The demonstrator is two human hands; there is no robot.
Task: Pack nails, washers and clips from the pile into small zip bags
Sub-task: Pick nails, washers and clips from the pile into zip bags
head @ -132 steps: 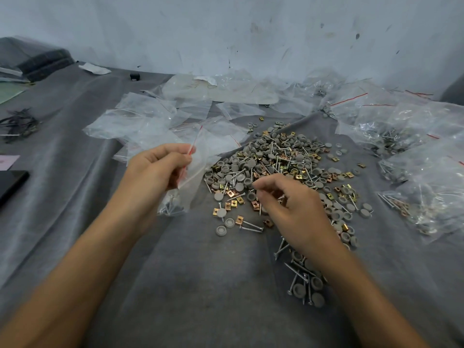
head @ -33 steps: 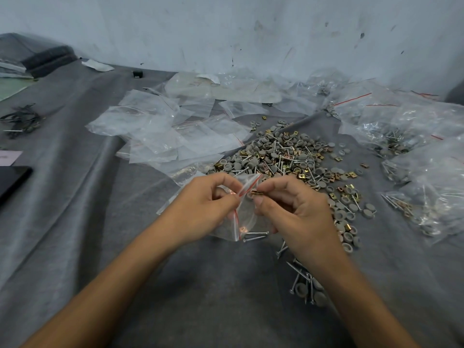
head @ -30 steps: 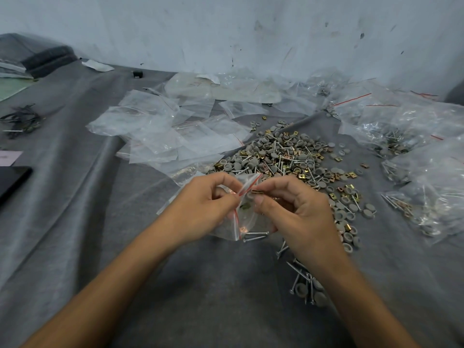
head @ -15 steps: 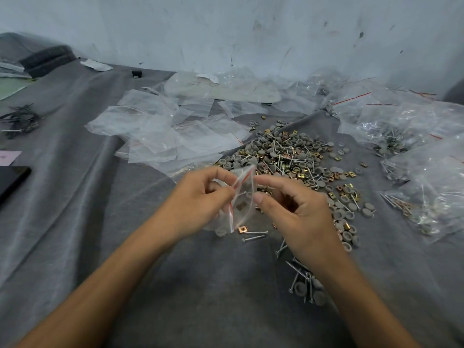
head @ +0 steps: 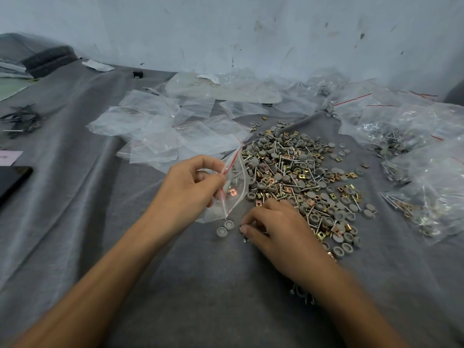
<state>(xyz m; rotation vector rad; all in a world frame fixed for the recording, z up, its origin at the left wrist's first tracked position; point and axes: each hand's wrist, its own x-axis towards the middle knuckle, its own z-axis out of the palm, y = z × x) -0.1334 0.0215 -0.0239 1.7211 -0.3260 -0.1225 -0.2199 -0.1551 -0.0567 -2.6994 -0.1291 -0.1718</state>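
Note:
My left hand (head: 190,187) pinches the red-striped mouth of a small clear zip bag (head: 233,189), held just above the cloth with a copper clip and some nails inside. My right hand (head: 273,224) lies palm down on the cloth at the near edge of the pile (head: 298,177) of grey washers, nails and brass clips. Its fingertips are pinched on a nail lying there. Two grey washers (head: 225,228) sit just left of those fingertips, below the bag.
Empty zip bags (head: 160,131) lie spread behind my left hand. Filled bags (head: 426,172) are heaped along the right side. A dark phone (head: 12,179) and black ties (head: 22,119) rest at the far left. A stained wall stands behind the grey cloth (head: 200,285).
My right hand left the bag's mouth and dropped onto the cloth at the pile's near edge. My left hand shifted the bag slightly left and back.

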